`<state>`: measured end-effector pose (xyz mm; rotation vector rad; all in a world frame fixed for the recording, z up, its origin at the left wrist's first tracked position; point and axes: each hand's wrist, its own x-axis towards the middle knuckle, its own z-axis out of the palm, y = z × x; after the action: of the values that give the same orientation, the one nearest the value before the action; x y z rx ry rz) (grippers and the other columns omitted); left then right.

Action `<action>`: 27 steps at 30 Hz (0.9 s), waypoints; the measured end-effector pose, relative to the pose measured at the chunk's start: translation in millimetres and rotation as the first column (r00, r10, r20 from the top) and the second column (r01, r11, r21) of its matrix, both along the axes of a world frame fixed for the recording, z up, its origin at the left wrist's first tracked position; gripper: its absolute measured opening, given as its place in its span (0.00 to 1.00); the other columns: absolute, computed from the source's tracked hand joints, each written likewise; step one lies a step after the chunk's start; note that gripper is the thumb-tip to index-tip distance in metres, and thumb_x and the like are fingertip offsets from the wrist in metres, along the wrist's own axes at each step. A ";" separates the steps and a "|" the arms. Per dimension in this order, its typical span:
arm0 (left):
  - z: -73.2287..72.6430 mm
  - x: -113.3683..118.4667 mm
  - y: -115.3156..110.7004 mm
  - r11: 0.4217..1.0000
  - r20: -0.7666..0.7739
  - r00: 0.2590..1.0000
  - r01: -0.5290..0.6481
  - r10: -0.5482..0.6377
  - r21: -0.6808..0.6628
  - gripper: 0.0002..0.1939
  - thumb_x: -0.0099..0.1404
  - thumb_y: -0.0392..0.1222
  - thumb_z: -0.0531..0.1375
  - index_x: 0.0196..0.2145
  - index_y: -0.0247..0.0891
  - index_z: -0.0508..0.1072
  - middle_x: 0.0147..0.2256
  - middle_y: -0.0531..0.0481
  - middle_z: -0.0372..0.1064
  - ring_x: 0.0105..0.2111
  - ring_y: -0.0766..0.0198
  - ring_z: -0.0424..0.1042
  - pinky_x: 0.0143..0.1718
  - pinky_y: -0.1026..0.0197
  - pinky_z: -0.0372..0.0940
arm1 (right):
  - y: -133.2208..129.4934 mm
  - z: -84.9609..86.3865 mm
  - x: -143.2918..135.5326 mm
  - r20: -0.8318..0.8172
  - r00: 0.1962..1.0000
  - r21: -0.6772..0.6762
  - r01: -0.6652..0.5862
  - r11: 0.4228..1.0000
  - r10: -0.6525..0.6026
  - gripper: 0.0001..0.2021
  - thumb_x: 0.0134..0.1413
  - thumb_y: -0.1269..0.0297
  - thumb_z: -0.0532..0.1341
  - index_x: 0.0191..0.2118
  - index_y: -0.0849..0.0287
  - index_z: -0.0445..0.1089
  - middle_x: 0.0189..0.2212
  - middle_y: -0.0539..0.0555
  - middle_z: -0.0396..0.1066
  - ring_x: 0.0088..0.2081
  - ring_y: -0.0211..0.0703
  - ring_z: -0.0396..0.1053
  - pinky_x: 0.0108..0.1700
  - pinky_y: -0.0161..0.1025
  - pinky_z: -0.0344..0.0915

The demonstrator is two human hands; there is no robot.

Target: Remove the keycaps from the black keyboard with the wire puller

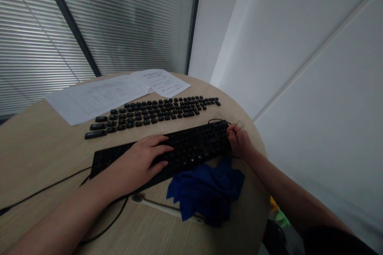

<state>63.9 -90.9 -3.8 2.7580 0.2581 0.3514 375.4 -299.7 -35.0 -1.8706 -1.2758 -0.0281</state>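
Observation:
A black keyboard (191, 149) with many keycaps off lies slanted across the table in front of me. My left hand (146, 155) rests on its middle, palm down, fingers spread. At the keyboard's right end, my right hand (241, 143) is closed around a small tool with thin wire loops, which looks like a wire keycap puller (240, 124). Behind the keyboard, loose black keycaps (154, 120) are laid out in rows. Just in front of it is a crumpled blue cloth (209, 191), partly covering a thin stick-like tool (158, 206) with a dark rounded end.
Printed paper sheets (98, 95) lie at the back of the round wooden table (38, 147). A black cable (49, 186) runs off to the left, with another loop near the front. A white wall (299, 48) borders the right side; a window with blinds (143, 20) stands behind.

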 end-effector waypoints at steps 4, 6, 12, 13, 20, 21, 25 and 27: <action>1.1 -0.1 0.3 1.000 0.001 1.000 0.008 -0.008 0.000 0.18 0.70 0.46 0.60 0.55 0.43 0.81 0.62 0.40 0.72 0.62 0.43 0.71 0.65 0.38 0.66 | -0.3 -0.5 -0.8 0.012 1.000 0.010 0.002 1.000 -0.002 0.05 0.59 0.59 0.56 0.32 0.51 0.64 0.20 0.49 0.61 0.24 0.47 0.62 0.31 0.45 0.61; 1.7 -0.1 0.0 1.000 0.002 1.000 0.005 -0.005 0.006 0.19 0.70 0.45 0.60 0.55 0.43 0.81 0.61 0.39 0.73 0.62 0.43 0.72 0.65 0.38 0.66 | -0.6 -1.0 -1.0 0.012 1.000 0.014 0.003 1.000 -0.003 0.05 0.58 0.60 0.55 0.31 0.51 0.63 0.21 0.49 0.63 0.24 0.47 0.62 0.30 0.44 0.61; 1.9 -0.3 -0.6 1.000 0.009 1.000 0.000 0.000 0.000 0.18 0.69 0.45 0.61 0.54 0.43 0.81 0.61 0.40 0.73 0.62 0.43 0.72 0.65 0.39 0.67 | -0.4 -1.0 -1.3 -0.011 1.000 0.025 0.005 1.000 -0.004 0.05 0.58 0.60 0.56 0.31 0.51 0.64 0.21 0.49 0.64 0.24 0.46 0.62 0.31 0.43 0.61; 1.8 -0.4 -0.5 1.000 0.009 1.000 0.001 -0.001 0.002 0.18 0.69 0.45 0.61 0.54 0.43 0.81 0.61 0.40 0.73 0.62 0.43 0.72 0.65 0.39 0.67 | -0.3 -1.0 -1.2 -0.020 1.000 0.030 0.005 1.000 -0.004 0.05 0.58 0.59 0.56 0.31 0.51 0.64 0.21 0.49 0.64 0.24 0.46 0.63 0.30 0.43 0.61; 0.8 -1.1 0.3 1.000 0.012 1.000 0.006 -0.006 -0.005 0.18 0.70 0.46 0.60 0.54 0.44 0.81 0.61 0.40 0.72 0.62 0.43 0.72 0.65 0.38 0.67 | -1.7 -12.2 2.3 -0.153 0.988 0.095 0.049 0.994 -0.034 0.08 0.62 0.57 0.55 0.32 0.50 0.63 0.19 0.47 0.61 0.20 0.44 0.59 0.23 0.41 0.56; 0.4 -1.2 0.5 1.000 0.017 1.000 0.008 -0.007 -0.005 0.18 0.70 0.46 0.60 0.54 0.44 0.81 0.61 0.40 0.72 0.62 0.43 0.72 0.65 0.38 0.67 | -1.8 -15.1 3.2 -0.180 0.983 0.108 0.058 0.992 -0.038 0.09 0.63 0.56 0.55 0.32 0.50 0.62 0.19 0.47 0.61 0.20 0.44 0.59 0.22 0.40 0.56; -2.3 -1.8 1.7 1.000 0.039 0.999 0.010 -0.010 0.003 0.18 0.71 0.48 0.60 0.54 0.45 0.81 0.61 0.41 0.73 0.62 0.44 0.72 0.65 0.38 0.67 | -1.6 -25.0 6.0 -0.275 0.961 0.144 0.075 0.987 -0.033 0.11 0.67 0.53 0.53 0.33 0.50 0.61 0.18 0.45 0.60 0.17 0.42 0.58 0.19 0.38 0.55; -3.1 -2.1 1.9 1.000 0.045 0.999 0.010 -0.010 0.005 0.18 0.71 0.49 0.59 0.53 0.45 0.82 0.61 0.41 0.73 0.61 0.44 0.72 0.65 0.38 0.68 | -1.6 -27.1 6.5 -0.316 0.948 0.159 0.087 0.983 -0.033 0.11 0.67 0.52 0.54 0.34 0.50 0.61 0.17 0.44 0.60 0.17 0.41 0.58 0.19 0.37 0.55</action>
<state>61.8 -89.0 -6.9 2.7513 0.2326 0.4109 381.9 -301.2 -62.0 -1.6870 -0.9675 0.1188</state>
